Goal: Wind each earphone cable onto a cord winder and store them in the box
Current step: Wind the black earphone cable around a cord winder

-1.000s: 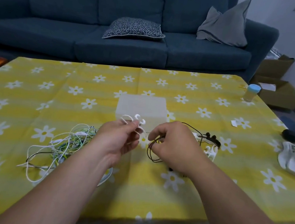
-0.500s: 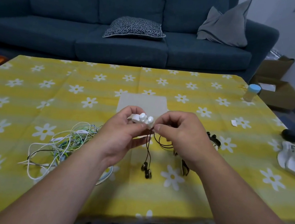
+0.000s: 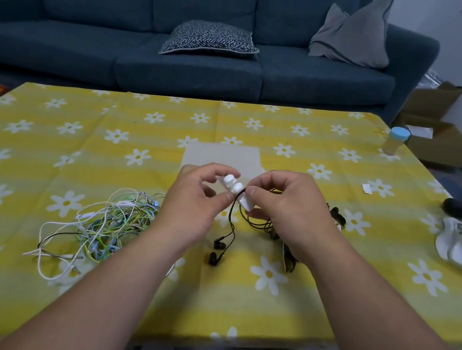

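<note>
My left hand [image 3: 191,207] holds the white cord winder [image 3: 235,190] with thumb and fingers, and my right hand [image 3: 286,210] pinches the black earphone cable [image 3: 232,221] against it, so the winder is just between both hands. The cable hangs below them with its two earbuds [image 3: 216,250], and the tangled pile of cables [image 3: 107,223] lies left of my left hand

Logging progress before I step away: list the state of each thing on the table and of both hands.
White plastic cord winder: gripped by left hand.
Thin black earphone cable: pinched by right hand, earbuds hanging down.
Tangled white-green cable pile: loose on tablecloth.
Blue-capped clear jar: upright, capped.
</note>
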Motion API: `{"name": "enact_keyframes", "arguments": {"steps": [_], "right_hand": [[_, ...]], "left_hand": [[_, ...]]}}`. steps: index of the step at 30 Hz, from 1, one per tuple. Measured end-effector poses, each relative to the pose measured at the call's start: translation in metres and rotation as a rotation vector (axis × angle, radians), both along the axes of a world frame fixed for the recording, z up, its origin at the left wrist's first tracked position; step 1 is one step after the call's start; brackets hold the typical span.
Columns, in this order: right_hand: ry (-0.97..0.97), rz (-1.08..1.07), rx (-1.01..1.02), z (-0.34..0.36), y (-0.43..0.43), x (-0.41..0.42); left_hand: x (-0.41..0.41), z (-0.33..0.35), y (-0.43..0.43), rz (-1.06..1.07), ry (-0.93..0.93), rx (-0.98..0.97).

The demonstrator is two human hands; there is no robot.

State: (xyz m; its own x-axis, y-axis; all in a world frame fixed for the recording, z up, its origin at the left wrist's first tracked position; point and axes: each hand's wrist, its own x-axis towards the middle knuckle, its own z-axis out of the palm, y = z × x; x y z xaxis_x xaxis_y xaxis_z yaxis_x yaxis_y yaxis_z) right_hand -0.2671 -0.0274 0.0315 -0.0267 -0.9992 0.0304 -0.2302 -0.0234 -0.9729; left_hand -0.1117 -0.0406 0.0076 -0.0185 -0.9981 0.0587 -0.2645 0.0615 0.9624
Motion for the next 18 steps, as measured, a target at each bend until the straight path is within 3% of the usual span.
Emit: {"name": "enact_keyframes", "arguments": {"steps": [4,10,18], "right_hand": [[0.002,-0.06,-0.004,0.0,-0.003,0.001],[-0.01,-0.07,0.002,-0.003,-0.005,-0.002],[-0.013,-0.091,-0.069,0.0,-0.009,-0.007]], "left_hand": [[-0.003,0.002,0.002,0.02,-0.026,-0.046],[-0.001,0.008,0.008,-0.042,0.103,0.055],[0.01,0.013,0.007,-0.211,0.035,0.106]]}}
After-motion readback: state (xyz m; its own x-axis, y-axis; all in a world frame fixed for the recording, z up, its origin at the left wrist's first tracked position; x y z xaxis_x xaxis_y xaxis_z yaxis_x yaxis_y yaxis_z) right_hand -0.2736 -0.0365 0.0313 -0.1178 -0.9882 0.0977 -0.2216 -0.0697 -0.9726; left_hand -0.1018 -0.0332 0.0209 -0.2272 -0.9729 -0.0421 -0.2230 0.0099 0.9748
